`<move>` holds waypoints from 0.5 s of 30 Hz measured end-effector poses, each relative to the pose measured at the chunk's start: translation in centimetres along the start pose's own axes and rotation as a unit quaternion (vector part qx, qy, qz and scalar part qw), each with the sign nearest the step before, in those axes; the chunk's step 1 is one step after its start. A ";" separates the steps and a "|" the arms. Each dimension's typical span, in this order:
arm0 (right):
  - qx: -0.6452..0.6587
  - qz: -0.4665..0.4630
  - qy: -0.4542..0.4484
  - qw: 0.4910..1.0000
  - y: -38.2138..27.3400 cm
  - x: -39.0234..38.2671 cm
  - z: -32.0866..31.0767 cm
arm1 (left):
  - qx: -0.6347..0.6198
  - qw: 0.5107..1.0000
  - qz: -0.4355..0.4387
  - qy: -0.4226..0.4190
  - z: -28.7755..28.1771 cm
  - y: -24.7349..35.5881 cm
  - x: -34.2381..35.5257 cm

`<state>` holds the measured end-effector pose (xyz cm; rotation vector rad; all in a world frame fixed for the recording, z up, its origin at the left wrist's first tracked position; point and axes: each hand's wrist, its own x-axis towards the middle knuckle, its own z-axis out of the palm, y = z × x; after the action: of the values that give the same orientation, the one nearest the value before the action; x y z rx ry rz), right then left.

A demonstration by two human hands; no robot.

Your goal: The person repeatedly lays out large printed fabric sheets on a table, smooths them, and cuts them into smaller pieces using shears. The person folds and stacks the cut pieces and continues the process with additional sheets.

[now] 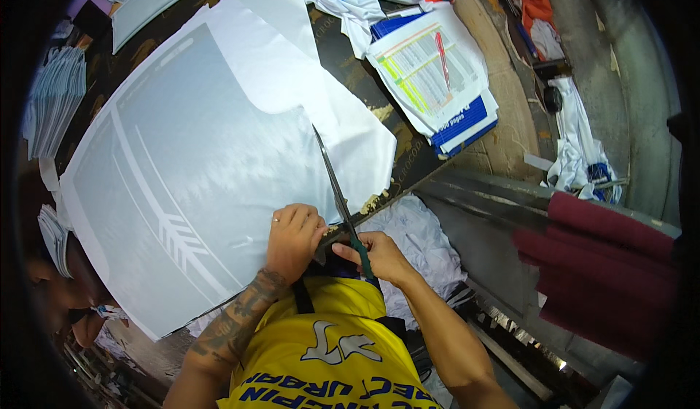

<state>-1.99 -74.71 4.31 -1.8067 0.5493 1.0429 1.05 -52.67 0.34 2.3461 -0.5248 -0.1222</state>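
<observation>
Right-hand grip (385,256) is closed round the green handles of the scissors (335,179), whose long blades point away over the white cloth (361,135), beside the edge of the grey printed panel (211,139). Panel lies spread on the dark counter (339,48). Left-hand grip (294,238) rests curled at the panel's near right corner; cannot tell whether it pinches fabric or only presses. Risks, as judged: a blade nicking the print should the layers slip; left fingers caught, being near the blades; cloth dragged over the counter's edge if pulled. Unclear: whether the blades touch cloth, and how many layers lie beneath. Fingers in the handle loops are partly hidden; the dark rim obscures the folded stack (55,106) at far left.
</observation>
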 end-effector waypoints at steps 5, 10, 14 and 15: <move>-0.001 0.024 0.002 1.000 -3.4 1.6 -0.8 | 0.002 1.000 0.001 -0.004 0.5 -0.7 -0.1; 0.022 0.017 -0.016 0.999 -6.7 3.0 -1.7 | 0.006 0.998 -0.052 -0.028 0.6 -0.1 -1.2; 0.026 -0.031 -0.017 0.999 -8.6 3.7 -2.4 | -0.038 0.998 -0.054 0.013 -1.9 0.3 1.9; 0.011 -0.007 -0.046 0.999 -9.1 3.5 -3.2 | -0.044 0.996 -0.025 0.080 -3.0 0.1 3.6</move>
<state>7.88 -73.18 6.61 -1.7321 0.4899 1.1019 4.98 -52.29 2.87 2.2604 -0.3754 0.0196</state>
